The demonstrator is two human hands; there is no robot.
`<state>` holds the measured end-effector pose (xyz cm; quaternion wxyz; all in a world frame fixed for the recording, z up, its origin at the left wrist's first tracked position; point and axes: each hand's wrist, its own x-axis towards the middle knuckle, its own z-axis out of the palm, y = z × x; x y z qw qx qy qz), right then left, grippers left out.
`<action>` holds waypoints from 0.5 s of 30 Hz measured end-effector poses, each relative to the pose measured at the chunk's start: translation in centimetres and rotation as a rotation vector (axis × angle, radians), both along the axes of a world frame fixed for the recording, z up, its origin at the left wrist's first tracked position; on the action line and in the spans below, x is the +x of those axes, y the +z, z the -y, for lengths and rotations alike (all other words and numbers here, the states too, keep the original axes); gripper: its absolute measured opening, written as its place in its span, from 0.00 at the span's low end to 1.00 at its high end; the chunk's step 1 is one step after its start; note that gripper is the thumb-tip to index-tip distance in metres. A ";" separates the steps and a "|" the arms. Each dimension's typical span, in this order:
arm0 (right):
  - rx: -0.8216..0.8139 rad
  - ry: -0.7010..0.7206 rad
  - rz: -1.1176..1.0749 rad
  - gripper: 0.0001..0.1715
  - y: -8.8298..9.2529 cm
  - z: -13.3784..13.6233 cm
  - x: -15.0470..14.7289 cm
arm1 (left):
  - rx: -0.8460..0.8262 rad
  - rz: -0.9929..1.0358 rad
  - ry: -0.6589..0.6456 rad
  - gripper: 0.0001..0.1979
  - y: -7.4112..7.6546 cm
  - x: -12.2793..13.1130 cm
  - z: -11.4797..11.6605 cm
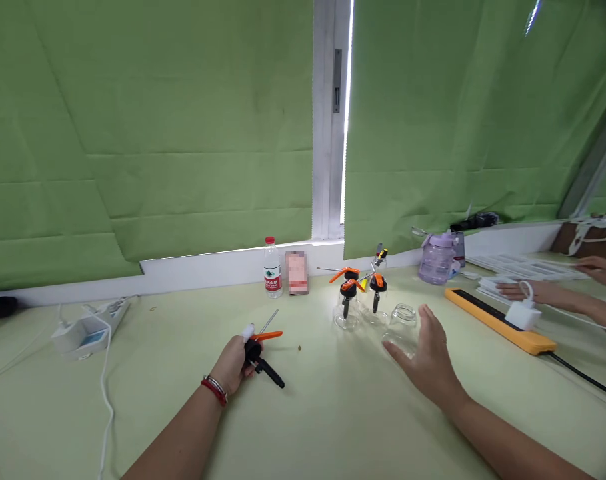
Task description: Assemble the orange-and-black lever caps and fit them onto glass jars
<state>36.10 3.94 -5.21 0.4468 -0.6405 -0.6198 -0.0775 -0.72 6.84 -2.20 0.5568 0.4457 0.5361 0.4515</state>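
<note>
My left hand [237, 367] grips a black-and-orange fitting [255, 351] with a thin metal rod, a black stem and a small white part. It is above the table at left of centre. My right hand [433, 360], with thumb and fingers spread, is beside a clear glass jar [403, 323] without a lid; whether the skin touches the glass I cannot tell. Behind that jar, to its left, stand clear jars [347, 321] topped by similar black-and-orange fittings [351, 283], their metal rods sticking out sideways.
A red-capped water bottle [273, 270] and a pink box [297, 272] stand by the wall. On the right are a purple jug [437, 259], an orange power strip [497, 320] and another person's hands [525, 292]. A white power strip [100, 327] with cables lies on the left.
</note>
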 end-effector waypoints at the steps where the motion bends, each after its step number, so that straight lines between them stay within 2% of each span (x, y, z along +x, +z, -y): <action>1: 0.060 0.082 0.082 0.49 0.7 0.6 -1.0 | 0.003 0.005 -0.007 0.22 0.0 0.1 0.0; 3: 0.066 0.256 0.221 0.38 1.9 1.7 -3.4 | 0.014 0.010 -0.023 0.22 -0.1 0.5 0.1; 5: 0.004 0.449 0.320 0.32 2.7 2.7 -6.2 | 0.029 0.011 -0.035 0.21 0.0 1.1 0.4; 9: -0.116 0.729 0.451 0.35 3.0 2.9 -12.1 | 0.077 -0.038 -0.022 0.20 0.5 2.6 1.3; 11: -0.155 0.754 0.534 0.27 2.9 2.1 -14.3 | 0.113 -0.053 -0.018 0.20 0.8 3.2 1.8; 13: -0.191 0.703 0.589 0.21 3.1 1.0 -15.7 | 0.176 -0.048 -0.005 0.20 0.9 3.5 2.1; 15: -0.200 0.669 0.475 0.17 3.8 0.1 -16.2 | 0.294 -0.065 0.068 0.19 1.1 3.5 2.4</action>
